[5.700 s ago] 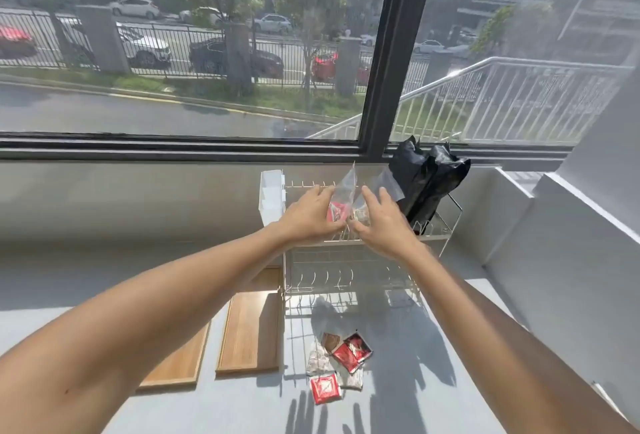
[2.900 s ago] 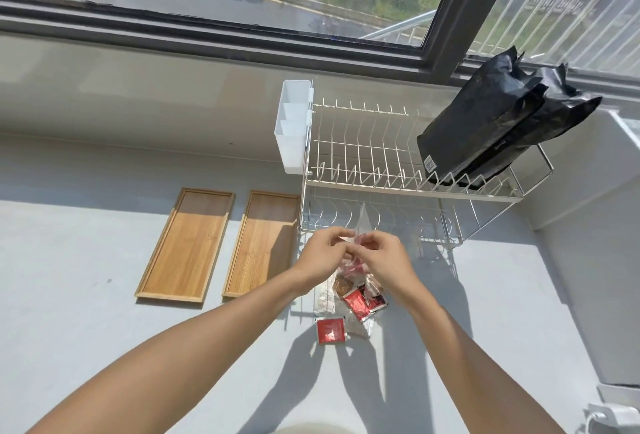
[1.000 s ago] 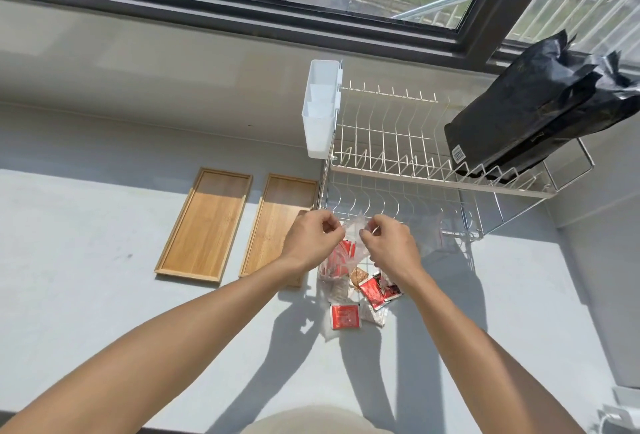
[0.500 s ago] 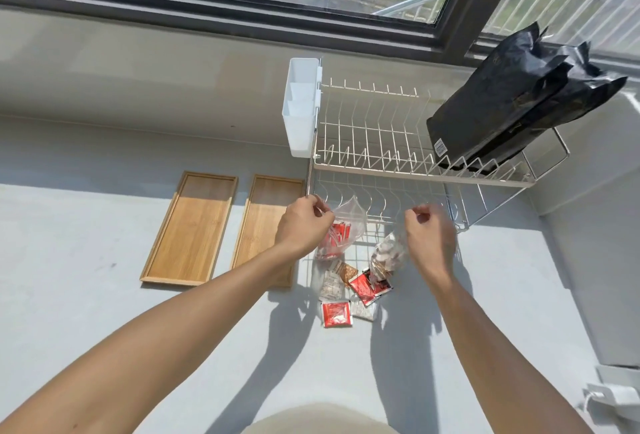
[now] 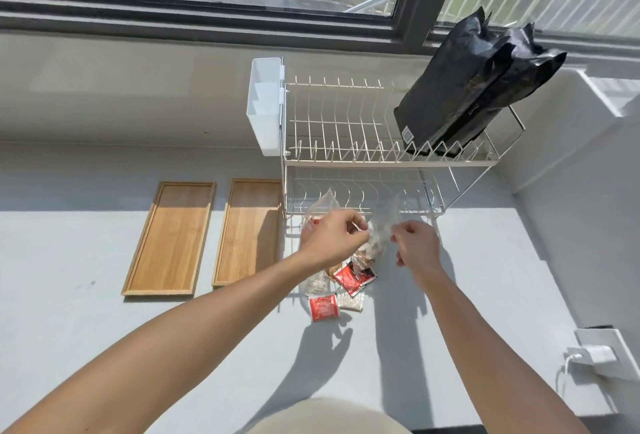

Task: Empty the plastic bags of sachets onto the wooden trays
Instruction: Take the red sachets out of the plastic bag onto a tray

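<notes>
Two bare wooden trays lie side by side on the grey counter, the left tray (image 5: 171, 238) and the right tray (image 5: 250, 231). My left hand (image 5: 334, 238) grips a clear plastic bag with red sachets (image 5: 320, 208), which sticks up behind it. My right hand (image 5: 415, 248) pinches a second clear plastic bag with pale sachets (image 5: 379, 232); the left fingers touch it too. Both bags hang just in front of the rack's lower shelf. Below the hands, several loose red and pale sachets (image 5: 341, 290) lie on the counter.
A white two-tier wire dish rack (image 5: 346, 156) stands at the back with a white cutlery holder (image 5: 265, 106) on its left side. Two black foil bags (image 5: 474, 87) lean on its top shelf. A white wall rises at right; a white socket (image 5: 601, 352) sits low right.
The two bags, held together one second ago, were pulled apart, one per hand. Now my hands have come close again, both at the pale-sachet bag.
</notes>
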